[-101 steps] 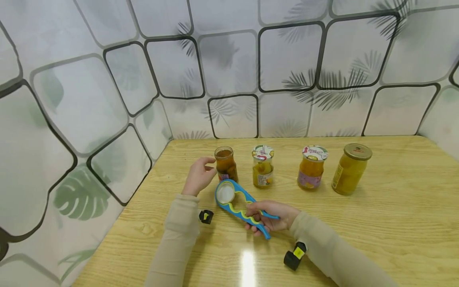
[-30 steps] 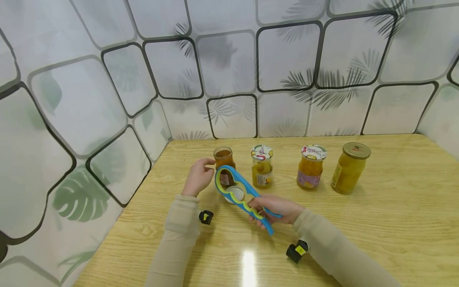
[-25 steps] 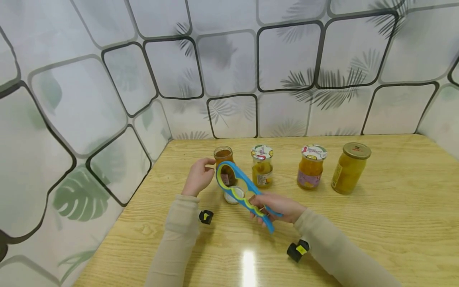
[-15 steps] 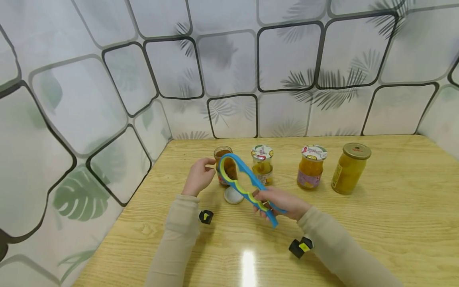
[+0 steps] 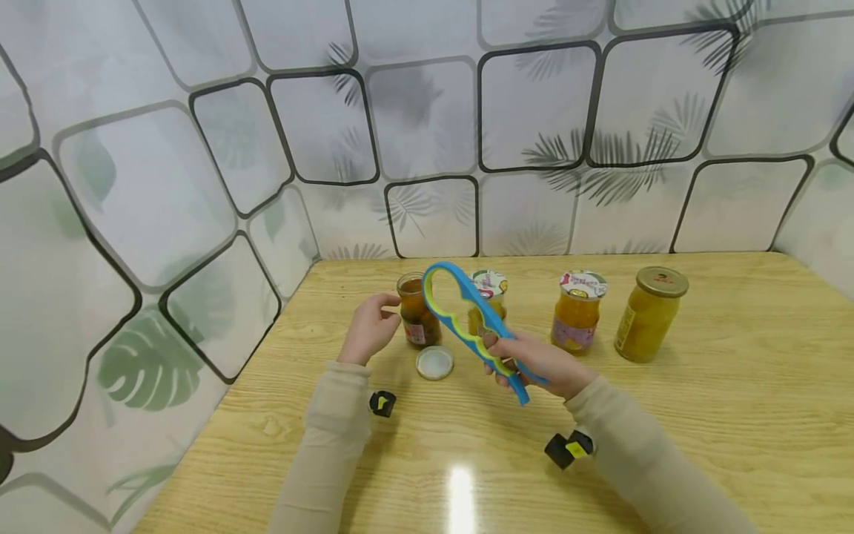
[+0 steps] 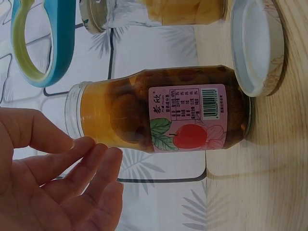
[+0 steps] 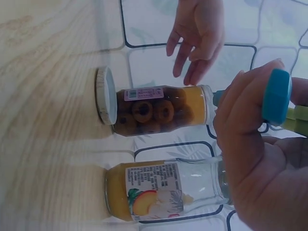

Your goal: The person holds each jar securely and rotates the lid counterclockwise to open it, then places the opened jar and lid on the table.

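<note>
My right hand grips the handles of a blue jar opener with a yellow-green scalloped inner edge. Raised above the table, the tool partly covers a lidded jar of yellow fruit. My left hand is beside an uncovered glass jar of dark fruit, its fingers loosely bent and not wrapped round the glass. Whether the fingertips touch the jar I cannot tell. The removed lid lies on the table before that jar, its white inside up; the left wrist view also shows this lid.
Farther right stand a jar of orange fruit with a patterned lid and a taller jar of yellow fruit with a gold lid. The wooden table meets a patterned backdrop at the back and left.
The jar opener, in my right hand, has lifted up and right, away from the lid, which at first showed inside its loop and now lies uncovered on the table. My left hand has stayed put.
</note>
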The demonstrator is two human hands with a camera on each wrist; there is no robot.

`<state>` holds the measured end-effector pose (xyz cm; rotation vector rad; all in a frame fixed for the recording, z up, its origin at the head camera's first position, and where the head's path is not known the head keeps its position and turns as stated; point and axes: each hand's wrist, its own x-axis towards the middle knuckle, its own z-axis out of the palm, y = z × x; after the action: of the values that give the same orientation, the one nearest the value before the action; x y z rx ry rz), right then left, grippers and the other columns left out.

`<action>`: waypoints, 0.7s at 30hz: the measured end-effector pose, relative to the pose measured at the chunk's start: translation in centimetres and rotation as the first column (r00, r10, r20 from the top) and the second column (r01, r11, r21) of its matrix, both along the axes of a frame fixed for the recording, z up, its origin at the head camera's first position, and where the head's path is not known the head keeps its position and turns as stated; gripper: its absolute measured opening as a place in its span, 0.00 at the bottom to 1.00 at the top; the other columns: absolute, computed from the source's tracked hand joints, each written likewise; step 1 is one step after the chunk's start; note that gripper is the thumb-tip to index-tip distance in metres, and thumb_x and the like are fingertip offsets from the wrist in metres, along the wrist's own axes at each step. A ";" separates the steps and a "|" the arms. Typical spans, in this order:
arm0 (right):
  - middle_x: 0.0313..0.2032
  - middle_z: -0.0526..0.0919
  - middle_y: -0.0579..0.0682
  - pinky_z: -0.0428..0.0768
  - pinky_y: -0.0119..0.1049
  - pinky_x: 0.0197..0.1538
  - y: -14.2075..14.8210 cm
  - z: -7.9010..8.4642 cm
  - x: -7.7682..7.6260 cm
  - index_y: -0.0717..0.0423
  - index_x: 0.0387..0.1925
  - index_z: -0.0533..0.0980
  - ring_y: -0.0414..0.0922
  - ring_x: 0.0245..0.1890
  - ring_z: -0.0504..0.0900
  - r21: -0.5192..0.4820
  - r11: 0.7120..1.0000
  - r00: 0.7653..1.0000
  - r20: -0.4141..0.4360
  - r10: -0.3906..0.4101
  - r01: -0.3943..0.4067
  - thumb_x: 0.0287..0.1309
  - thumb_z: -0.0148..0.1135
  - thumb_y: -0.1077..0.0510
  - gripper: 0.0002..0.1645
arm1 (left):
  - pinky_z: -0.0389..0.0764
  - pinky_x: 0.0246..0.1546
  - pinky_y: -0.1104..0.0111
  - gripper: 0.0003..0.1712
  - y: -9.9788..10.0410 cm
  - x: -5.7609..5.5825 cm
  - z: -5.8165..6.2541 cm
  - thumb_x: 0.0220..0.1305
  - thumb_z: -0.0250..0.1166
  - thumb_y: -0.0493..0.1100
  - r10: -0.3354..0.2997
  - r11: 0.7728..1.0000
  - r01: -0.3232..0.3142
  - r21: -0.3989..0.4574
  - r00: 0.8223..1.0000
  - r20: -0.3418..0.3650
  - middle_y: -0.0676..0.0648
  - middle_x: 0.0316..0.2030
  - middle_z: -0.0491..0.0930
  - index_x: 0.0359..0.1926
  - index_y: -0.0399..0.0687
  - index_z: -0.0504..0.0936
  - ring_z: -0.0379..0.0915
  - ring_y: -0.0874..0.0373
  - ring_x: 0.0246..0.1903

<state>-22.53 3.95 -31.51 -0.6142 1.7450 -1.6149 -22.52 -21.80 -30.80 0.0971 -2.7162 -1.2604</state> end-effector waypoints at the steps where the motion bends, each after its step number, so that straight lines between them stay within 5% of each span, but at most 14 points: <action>1: 0.32 0.72 0.57 0.70 0.34 0.27 0.1 0.1 0.0 0.60 0.38 0.62 0.42 0.22 0.68 -0.003 1.000 1.000 0.002 -0.005 0.005 0.62 0.41 0.57 0.09 | 0.75 0.32 0.63 0.21 0.0 0.0 0.0 0.54 0.49 0.33 -0.001 1.000 0.001 0.000 1.000 0.001 0.40 0.49 0.72 0.51 0.38 0.73 0.72 0.49 0.43; 21: 0.33 0.70 0.57 0.72 0.34 0.26 1.6 1.4 -0.4 0.65 0.47 0.58 0.40 0.22 0.69 -0.018 0.993 0.993 -0.012 -0.119 0.118 0.62 0.41 0.56 0.17 | 0.75 0.34 0.61 0.20 0.1 0.2 0.1 0.55 0.50 0.33 -0.001 1.000 0.001 0.003 1.000 0.005 0.39 0.49 0.72 0.50 0.38 0.74 0.71 0.49 0.43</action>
<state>-22.98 5.56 -30.11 -0.5390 1.8087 -1.7117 -22.36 -21.73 -30.70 0.0989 -2.7187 -1.2658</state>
